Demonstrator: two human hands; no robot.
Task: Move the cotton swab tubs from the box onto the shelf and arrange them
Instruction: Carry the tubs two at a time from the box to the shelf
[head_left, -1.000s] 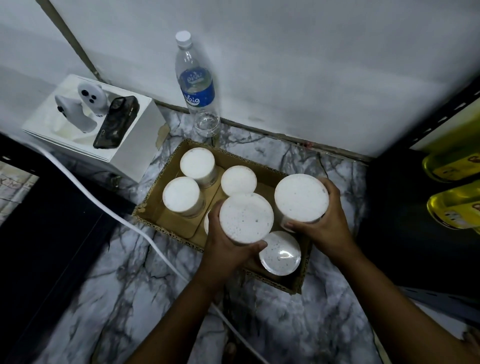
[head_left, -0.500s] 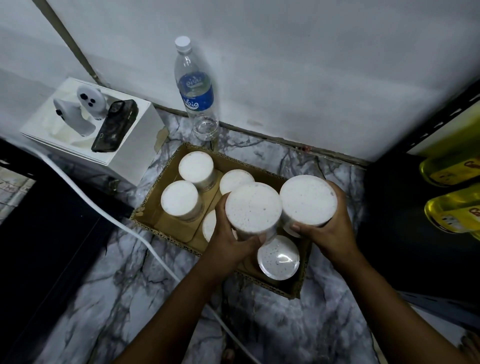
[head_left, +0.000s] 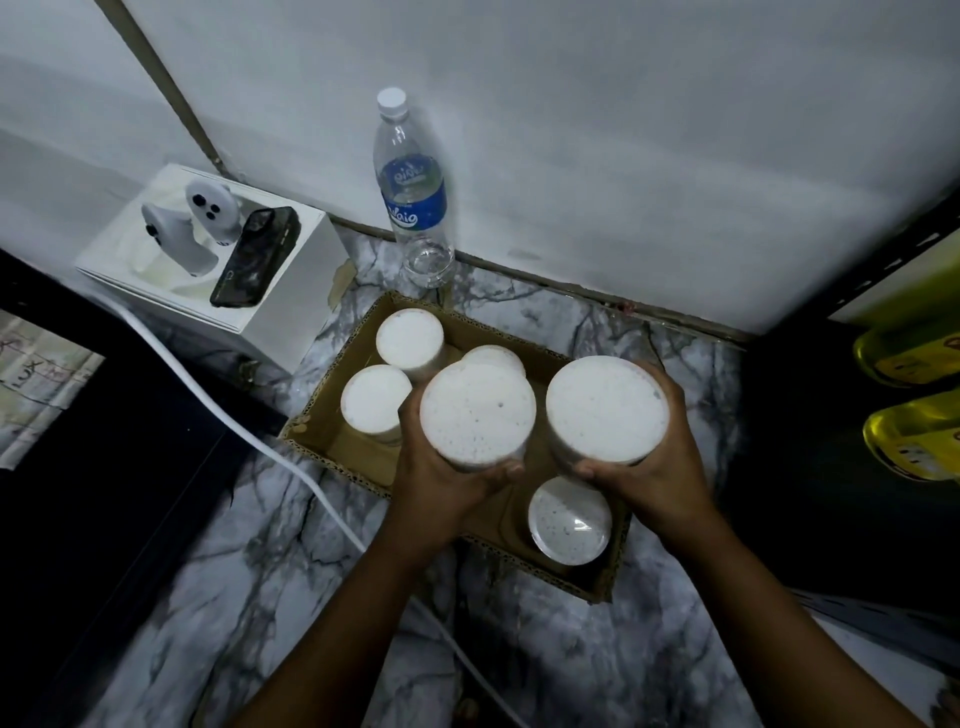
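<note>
Your left hand (head_left: 441, 483) and right hand (head_left: 657, 467) each grasp one round white-topped clear plastic cotton swab tub (head_left: 478, 413) above the brown cardboard box (head_left: 332, 441), four tubs remain inside below them, none visibly shelved, so you've barely started.

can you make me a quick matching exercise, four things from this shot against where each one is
Things:
1. clear plastic water bottle with blue label
2. black phone
3. round white-topped cotton swab tub on the left
4. round clear-lidded tub

Places:
a. gripped by the left hand
b. on the white box
c. standing against the wall
d. in the brown cardboard box, near corner

Pairs: 1-c, 2-b, 3-a, 4-d
</note>
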